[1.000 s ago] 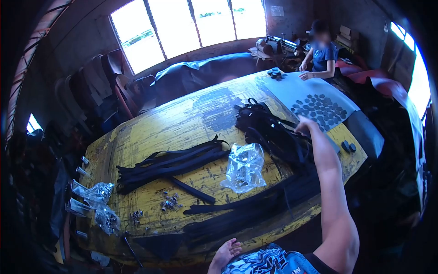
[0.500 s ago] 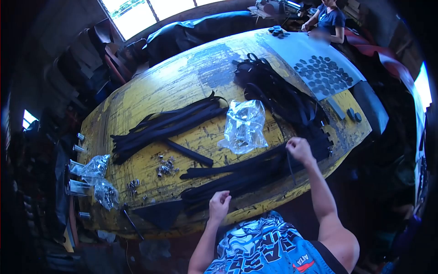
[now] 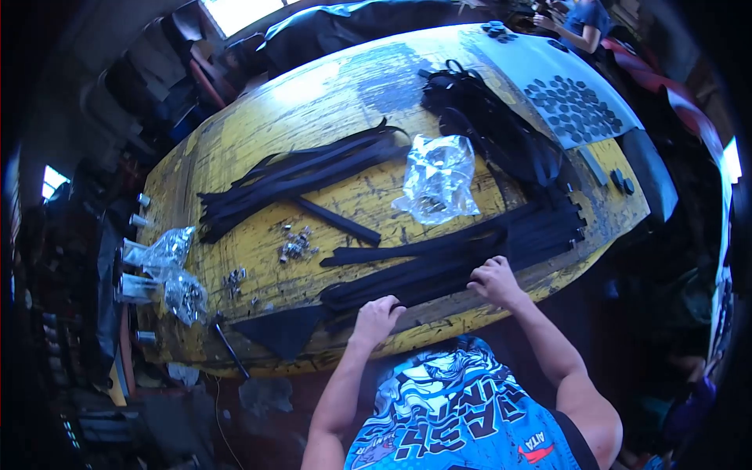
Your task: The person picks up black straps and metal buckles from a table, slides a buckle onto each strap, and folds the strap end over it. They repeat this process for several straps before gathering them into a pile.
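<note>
My left hand (image 3: 378, 319) is at the table's front edge, fingers bent together beside the near end of a pile of long black strips (image 3: 423, 283). Whatever its fingertips pinch is too small to make out. Over the same pile, further right, my right hand (image 3: 493, 282) has its fingers curled down onto a black strip, with the knuckles up. The strips lie lengthwise along the front edge, their right ends bunched near the table's corner. Just beyond them sits a clear plastic bag (image 3: 439, 180) with shiny contents.
Another bundle of black strips (image 3: 298, 176) lies left of centre, and a larger heap (image 3: 493, 117) at the back. Small metal pieces (image 3: 296, 244) are scattered at left, near plastic bags (image 3: 186, 296). Dark discs (image 3: 572, 110) cover a pale sheet; a person (image 3: 583, 27) stands behind it.
My right hand has come down and left from its raised position, where a thin strip hung from it. My left hand stays near the front edge. The view has tilted downward.
</note>
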Tool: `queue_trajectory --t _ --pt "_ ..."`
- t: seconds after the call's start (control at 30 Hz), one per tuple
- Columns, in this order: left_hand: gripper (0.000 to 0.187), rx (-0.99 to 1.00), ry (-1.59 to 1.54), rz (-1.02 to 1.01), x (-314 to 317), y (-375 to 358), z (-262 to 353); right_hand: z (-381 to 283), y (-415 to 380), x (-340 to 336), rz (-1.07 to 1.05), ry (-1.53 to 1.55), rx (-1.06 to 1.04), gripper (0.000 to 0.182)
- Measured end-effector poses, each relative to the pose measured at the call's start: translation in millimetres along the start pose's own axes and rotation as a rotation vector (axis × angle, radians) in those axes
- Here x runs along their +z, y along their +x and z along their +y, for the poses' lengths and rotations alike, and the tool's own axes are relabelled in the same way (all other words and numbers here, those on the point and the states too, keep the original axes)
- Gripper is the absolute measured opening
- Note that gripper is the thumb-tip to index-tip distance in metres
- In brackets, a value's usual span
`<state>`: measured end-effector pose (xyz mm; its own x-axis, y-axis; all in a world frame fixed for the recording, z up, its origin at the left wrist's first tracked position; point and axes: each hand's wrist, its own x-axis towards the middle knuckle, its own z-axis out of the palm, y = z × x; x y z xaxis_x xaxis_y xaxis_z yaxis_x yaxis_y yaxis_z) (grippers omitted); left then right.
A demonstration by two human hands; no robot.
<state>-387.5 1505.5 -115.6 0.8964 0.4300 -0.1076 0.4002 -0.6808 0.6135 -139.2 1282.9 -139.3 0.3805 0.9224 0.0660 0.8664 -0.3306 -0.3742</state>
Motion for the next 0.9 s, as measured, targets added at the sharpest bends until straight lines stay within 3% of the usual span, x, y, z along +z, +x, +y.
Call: queue_trajectory --t 0.07,0.13,0.2,0.47,0.57,0.67,0.73,0.8,0.87,0.9 --pt "0.043 -0.077 0.061 0.005 -28 -13 -22 1 6 -11 -0.034 0.007 0.021 0.03" --pt "0.05 -0.209 0.064 0.01 -68 -30 -29 1 10 -9 0.09 -0.046 -0.012 0.033" --pt "0.049 -0.314 0.065 0.031 -90 -51 -56 -4 14 2 0.135 -0.032 -0.048 0.032" --pt "0.039 -0.351 0.084 0.035 -154 -127 -135 -47 23 47 0.105 -0.122 -0.043 0.029" --pt "0.033 -0.394 0.101 -0.022 -160 -143 -159 -85 34 51 0.293 -0.117 0.059 0.027" --pt "0.027 -0.243 0.082 0.009 -154 -146 -164 -154 62 71 0.234 0.24 -0.012 0.023" --pt "0.024 -0.127 0.04 -0.016 -163 -141 -152 -235 83 78 0.133 0.481 -0.209 0.023" --pt "0.025 -0.014 0.023 -0.009 -171 -139 -139 -304 100 93 0.03 0.596 -0.391 0.039" --pt "0.023 -0.069 -0.018 -0.059 -181 -135 -138 -341 116 120 -0.239 0.781 -0.396 0.053" --pt "0.022 -0.094 -0.041 -0.087 -188 -135 -141 -349 123 120 -0.407 0.729 -0.336 0.045"
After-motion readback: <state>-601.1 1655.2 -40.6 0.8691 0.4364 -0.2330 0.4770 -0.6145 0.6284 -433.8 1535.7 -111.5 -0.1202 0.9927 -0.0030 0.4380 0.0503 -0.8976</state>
